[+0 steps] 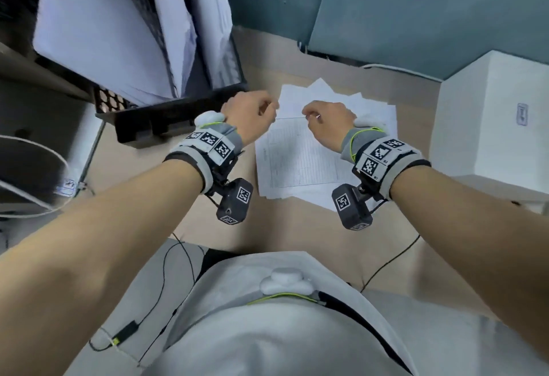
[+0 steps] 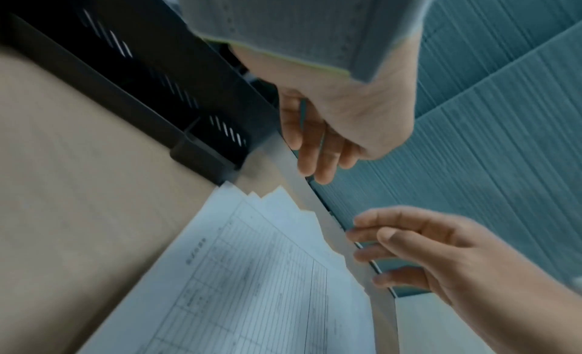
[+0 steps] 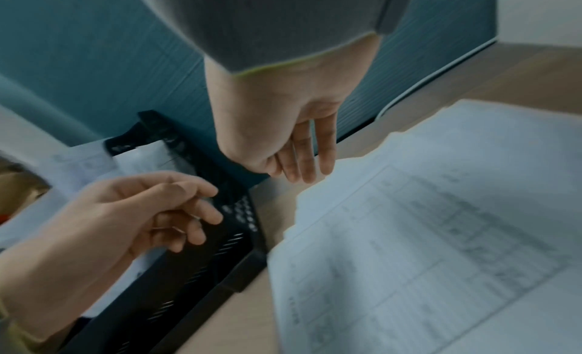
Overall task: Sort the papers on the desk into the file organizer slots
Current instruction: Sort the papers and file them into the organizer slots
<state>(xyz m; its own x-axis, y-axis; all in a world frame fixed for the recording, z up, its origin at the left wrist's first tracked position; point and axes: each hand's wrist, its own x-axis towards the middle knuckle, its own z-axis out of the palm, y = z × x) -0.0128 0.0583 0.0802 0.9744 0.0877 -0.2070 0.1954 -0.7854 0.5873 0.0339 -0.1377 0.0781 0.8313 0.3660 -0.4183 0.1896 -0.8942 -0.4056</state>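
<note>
A loose pile of printed sheets (image 1: 297, 165) lies on the tan desk, the top one a ruled form (image 2: 252, 284). The black mesh file organizer (image 1: 166, 120) stands to its left with white papers (image 1: 98, 34) upright in its slots. Both hands hover over the far end of the pile, close together. My left hand (image 1: 269, 108) hangs with relaxed fingers near the organizer's corner (image 2: 201, 157). My right hand (image 1: 310, 114) has loosely curled fingers (image 3: 302, 170) above the sheets. Neither hand plainly holds anything.
A teal partition (image 1: 416, 13) backs the desk. A white box (image 1: 490, 126) stands right of the pile. Cables (image 1: 386, 263) trail across the near desk edge, and a dark round object with a white cord (image 1: 26, 173) sits at the left.
</note>
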